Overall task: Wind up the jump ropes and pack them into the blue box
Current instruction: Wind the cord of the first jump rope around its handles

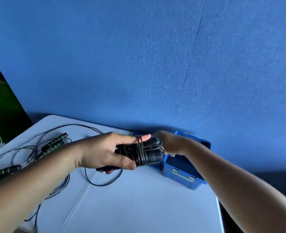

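Note:
My left hand grips a pair of black jump rope handles with thin black cord wound tightly round them; a few turns also cross my index finger. The bundle's dark end caps hang just left of the open blue box. My right hand is blurred at the far end of the bundle, above the box, and its fingers are hidden from me. A loose loop of the same cord trails on the white table below my left hand.
More jump ropes with black, green-striped handles lie in a tangle of thin cord at the table's left side. Another striped handle lies by my left forearm. A blue wall rises directly behind the table. The table's right edge runs near the box.

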Action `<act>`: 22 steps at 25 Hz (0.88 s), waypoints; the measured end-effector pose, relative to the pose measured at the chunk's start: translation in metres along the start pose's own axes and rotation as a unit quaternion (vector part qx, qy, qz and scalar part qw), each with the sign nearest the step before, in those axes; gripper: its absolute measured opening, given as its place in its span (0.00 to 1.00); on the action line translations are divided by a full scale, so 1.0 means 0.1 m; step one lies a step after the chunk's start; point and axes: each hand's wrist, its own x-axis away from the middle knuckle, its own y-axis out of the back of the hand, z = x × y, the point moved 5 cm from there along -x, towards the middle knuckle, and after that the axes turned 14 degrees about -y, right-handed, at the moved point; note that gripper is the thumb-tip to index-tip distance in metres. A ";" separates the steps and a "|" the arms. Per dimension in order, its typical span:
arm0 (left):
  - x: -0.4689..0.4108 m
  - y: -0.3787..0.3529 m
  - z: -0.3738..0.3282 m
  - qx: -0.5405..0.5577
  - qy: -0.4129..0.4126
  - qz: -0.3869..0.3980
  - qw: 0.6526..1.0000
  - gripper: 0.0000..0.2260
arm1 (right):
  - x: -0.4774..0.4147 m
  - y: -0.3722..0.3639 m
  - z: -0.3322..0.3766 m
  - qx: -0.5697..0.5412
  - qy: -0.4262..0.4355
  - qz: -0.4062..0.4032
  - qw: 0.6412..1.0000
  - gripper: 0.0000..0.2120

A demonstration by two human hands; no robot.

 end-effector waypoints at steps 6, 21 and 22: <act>0.02 -0.11 0.02 -0.073 0.059 0.016 0.995 0.34 | 0.00 0.57 0.78 0.250 0.117 -0.070 0.959 0.19; 0.09 0.12 0.15 -0.020 0.039 -0.099 0.994 0.17 | 0.95 0.03 0.61 -0.039 0.160 -0.168 0.972 0.13; 0.09 0.10 0.15 -0.010 0.033 -0.113 0.993 0.19 | 0.95 -0.02 0.55 -0.072 0.148 -0.168 0.972 0.14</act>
